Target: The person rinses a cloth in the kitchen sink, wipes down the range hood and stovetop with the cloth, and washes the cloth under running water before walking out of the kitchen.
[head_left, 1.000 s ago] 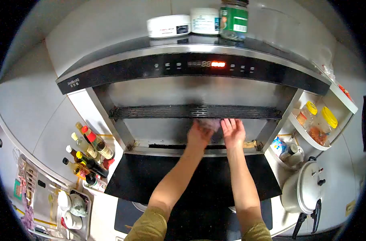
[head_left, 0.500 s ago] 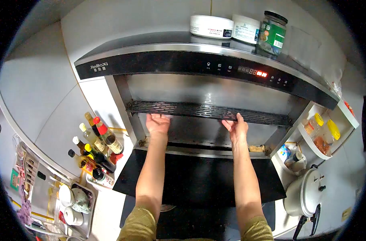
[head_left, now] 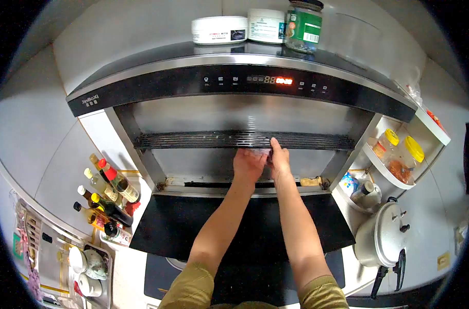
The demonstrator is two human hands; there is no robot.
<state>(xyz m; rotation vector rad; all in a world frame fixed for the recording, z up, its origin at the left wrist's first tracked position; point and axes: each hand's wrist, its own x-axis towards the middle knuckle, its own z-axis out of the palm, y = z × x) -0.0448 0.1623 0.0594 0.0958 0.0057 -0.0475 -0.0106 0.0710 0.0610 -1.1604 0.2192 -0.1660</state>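
Observation:
A long black slotted grille [head_left: 193,140] spans the inside of the range hood [head_left: 157,85]. My right hand [head_left: 280,157] grips it right of the middle, thumb over the front edge and fingers underneath. Close beside it, my left hand [head_left: 248,165] reaches under the grille, its fingertips hidden behind the edge. A pale, purplish patch shows between the two hands; what it is I cannot make out. Below both wrists lies the hood's black lower panel [head_left: 178,221].
Sauce bottles [head_left: 116,180] crowd the counter at left. Tubs [head_left: 219,31] and a green-labelled jar [head_left: 302,26] stand on the hood. A pressure cooker [head_left: 381,237] sits at right, under a corner shelf [head_left: 394,172] with yellow-lidded jars. A dark cooktop [head_left: 317,278] lies below.
My hands, wide apart before, have come together near the grille's middle. My left hand has moved right along its underside. The view has shifted right, and the grille now looks more level.

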